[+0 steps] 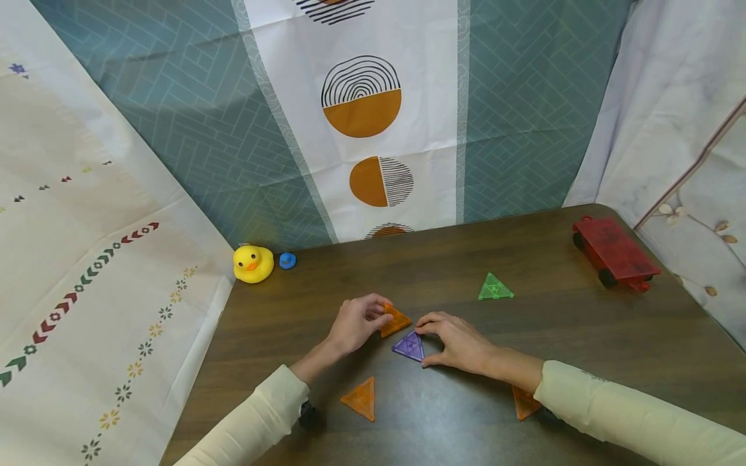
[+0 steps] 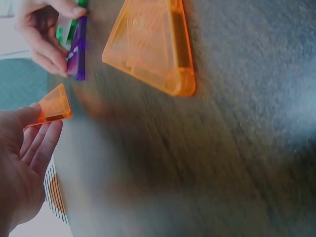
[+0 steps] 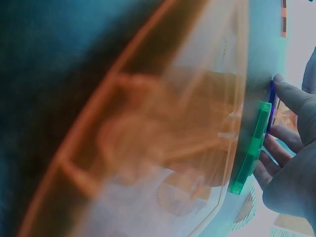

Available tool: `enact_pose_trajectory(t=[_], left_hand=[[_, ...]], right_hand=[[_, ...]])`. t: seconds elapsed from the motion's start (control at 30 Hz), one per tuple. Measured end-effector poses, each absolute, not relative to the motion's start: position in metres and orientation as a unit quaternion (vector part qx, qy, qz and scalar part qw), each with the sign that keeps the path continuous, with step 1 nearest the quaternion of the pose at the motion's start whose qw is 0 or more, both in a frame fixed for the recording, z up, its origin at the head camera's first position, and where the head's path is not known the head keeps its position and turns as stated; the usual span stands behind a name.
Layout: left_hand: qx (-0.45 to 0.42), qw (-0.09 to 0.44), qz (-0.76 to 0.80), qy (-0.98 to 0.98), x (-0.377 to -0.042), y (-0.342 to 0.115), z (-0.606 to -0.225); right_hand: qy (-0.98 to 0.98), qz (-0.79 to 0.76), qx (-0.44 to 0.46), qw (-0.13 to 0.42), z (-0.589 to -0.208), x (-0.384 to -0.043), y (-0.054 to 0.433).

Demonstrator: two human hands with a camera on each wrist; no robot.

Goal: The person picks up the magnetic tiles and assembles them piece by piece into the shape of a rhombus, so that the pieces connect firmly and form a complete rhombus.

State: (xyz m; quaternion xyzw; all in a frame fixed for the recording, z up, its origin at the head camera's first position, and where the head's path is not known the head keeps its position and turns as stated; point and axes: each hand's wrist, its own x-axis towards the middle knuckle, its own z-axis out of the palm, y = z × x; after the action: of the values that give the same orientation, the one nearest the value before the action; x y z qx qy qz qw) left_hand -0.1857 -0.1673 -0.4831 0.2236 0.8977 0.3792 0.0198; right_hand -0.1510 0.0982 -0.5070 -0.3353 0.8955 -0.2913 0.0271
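Your left hand (image 1: 358, 323) has its grip closed in a thin pinch on an orange triangle (image 1: 396, 321) at the middle of the table (image 1: 431, 424); your right hand (image 1: 463, 344), its grip wider, holds a purple triangle (image 1: 410, 347) by its edges, just right and near of it. A green triangle (image 1: 495, 288) lies far right, a second orange triangle (image 1: 362, 399) near left.

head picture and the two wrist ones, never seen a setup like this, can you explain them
No machine here, just a person: the bare left hand holds an orange triangle, the bare right hand a purple triangle. The wide picture comes from a camera worn on the head, the other two from one on each wrist. Also on the table are a green triangle, a second orange triangle, a partly hidden third orange triangle, a red cart, a yellow duck and a small blue toy.
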Motion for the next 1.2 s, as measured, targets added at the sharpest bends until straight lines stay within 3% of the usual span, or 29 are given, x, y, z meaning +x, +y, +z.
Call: enact_pose_trajectory(t=[1.2], left_hand=[[0.267,0.025,0.356,0.895,-0.165,-0.156,-0.484]], right_hand=[[0.896,-0.299,-0.329,0.018,-0.507,-0.151,0.097]])
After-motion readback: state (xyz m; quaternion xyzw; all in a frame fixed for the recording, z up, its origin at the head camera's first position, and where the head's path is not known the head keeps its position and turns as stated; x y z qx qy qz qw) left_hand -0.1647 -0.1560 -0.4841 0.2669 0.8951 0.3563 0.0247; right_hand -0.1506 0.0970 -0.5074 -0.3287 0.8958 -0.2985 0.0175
